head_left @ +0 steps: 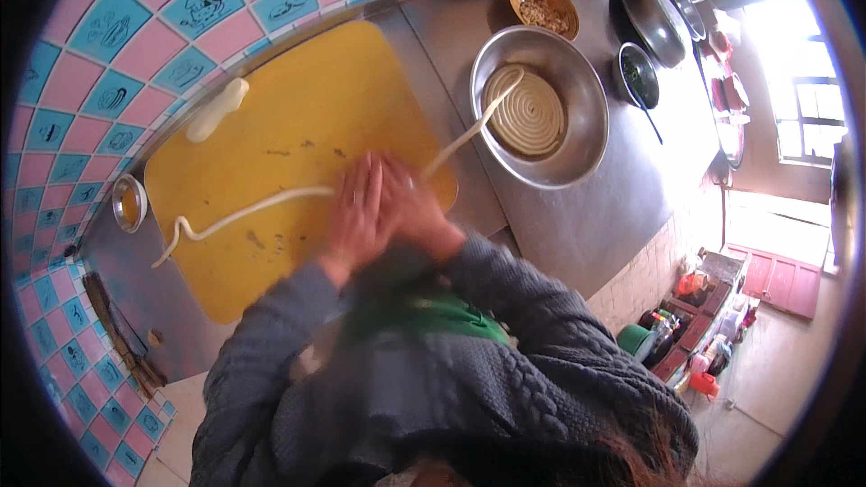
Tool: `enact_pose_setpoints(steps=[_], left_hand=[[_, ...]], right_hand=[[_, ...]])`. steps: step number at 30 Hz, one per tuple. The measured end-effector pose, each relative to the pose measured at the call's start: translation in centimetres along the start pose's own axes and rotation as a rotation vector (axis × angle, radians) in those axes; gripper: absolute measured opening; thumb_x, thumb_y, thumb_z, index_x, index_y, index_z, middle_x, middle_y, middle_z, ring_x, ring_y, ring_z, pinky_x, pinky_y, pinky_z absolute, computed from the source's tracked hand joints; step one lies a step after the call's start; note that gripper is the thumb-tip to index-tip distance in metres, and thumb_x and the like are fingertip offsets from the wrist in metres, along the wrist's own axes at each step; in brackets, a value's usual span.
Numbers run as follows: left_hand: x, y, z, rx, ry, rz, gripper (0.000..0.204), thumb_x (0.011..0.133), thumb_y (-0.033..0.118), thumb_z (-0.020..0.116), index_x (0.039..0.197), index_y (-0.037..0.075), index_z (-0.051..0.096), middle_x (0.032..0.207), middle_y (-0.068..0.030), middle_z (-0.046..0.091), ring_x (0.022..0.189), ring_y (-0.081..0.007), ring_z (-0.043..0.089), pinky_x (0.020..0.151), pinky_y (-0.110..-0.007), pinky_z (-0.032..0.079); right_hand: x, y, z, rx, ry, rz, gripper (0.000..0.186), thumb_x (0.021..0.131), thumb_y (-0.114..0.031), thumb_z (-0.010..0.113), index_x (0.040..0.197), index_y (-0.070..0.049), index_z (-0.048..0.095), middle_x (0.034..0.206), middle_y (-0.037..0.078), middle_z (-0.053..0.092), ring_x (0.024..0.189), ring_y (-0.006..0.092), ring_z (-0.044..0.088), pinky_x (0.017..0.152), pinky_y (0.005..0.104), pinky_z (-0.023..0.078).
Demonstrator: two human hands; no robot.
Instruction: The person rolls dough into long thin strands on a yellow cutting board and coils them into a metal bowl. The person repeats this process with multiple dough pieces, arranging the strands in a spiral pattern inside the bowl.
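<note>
My left hand point(359, 216) and my right hand point(413, 212) lie side by side, fingers stretched out and slightly blurred, over a long pale dough rope point(284, 194) on the yellow board point(225, 261). The rope's left part wiggles toward the board's lower-left edge; its right part runs up into a steel basin point(586, 117). Inside the basin lies a flat spiral coil of dough point(528, 113). A separate pale dough lump point(216, 111) sits at the board's upper left.
A small bowl point(131, 203) stands left of the board. A brown-filled bowl point(543, 4), a dark-filled bowl with a utensil point(638, 74) and dark pans point(651, 22) stand on the steel counter point(568, 234). A cluttered rack point(690, 325) is at lower right.
</note>
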State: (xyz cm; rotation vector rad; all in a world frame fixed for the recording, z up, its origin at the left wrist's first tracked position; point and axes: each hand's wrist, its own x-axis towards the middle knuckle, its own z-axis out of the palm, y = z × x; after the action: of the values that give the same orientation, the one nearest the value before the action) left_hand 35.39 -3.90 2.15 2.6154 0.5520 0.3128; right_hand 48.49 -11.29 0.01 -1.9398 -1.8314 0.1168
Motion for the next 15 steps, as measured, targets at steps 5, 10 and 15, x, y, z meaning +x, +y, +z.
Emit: enact_pose_setpoints(steps=[5,10,15], left_hand=[[1.9,-3.2,1.0,0.189,0.000,-0.149,0.073,0.105,0.042,0.044,0.159,-0.002,0.022,0.165,-0.0247,0.024,0.154,-0.0394,0.022,0.125,-0.056,0.013],[4.0,-6.5,-1.9,0.304,0.014,-0.200,0.072,0.102,0.041,0.050,0.156,-0.002,0.030,0.164,-0.0239,0.027,0.151,-0.0401,0.026,0.124,-0.056,0.016],[-7.1,-4.9,-3.6,0.307,-0.077,-0.184,0.072,0.104,0.042,0.048,0.158,0.000,0.027,0.166,-0.0203,0.024,0.152,-0.0365,0.026,0.123,-0.055,0.020]], right_hand=[[1.5,3.8,1.8,-0.117,0.021,0.017,0.070,0.093,-0.042,0.057,0.149,-0.003,0.046,0.156,0.017,0.044,0.148,0.0343,0.034,0.122,0.0479,0.024],[3.5,6.3,1.2,-0.059,0.113,0.053,0.073,0.090,-0.043,0.062,0.147,-0.001,0.047,0.154,0.019,0.045,0.148,0.0347,0.034,0.122,0.0489,0.024],[-1.5,4.4,-0.1,-0.014,0.009,0.079,0.072,0.090,-0.044,0.062,0.146,-0.001,0.048,0.152,0.020,0.045,0.147,0.0351,0.035,0.121,0.0511,0.026]])
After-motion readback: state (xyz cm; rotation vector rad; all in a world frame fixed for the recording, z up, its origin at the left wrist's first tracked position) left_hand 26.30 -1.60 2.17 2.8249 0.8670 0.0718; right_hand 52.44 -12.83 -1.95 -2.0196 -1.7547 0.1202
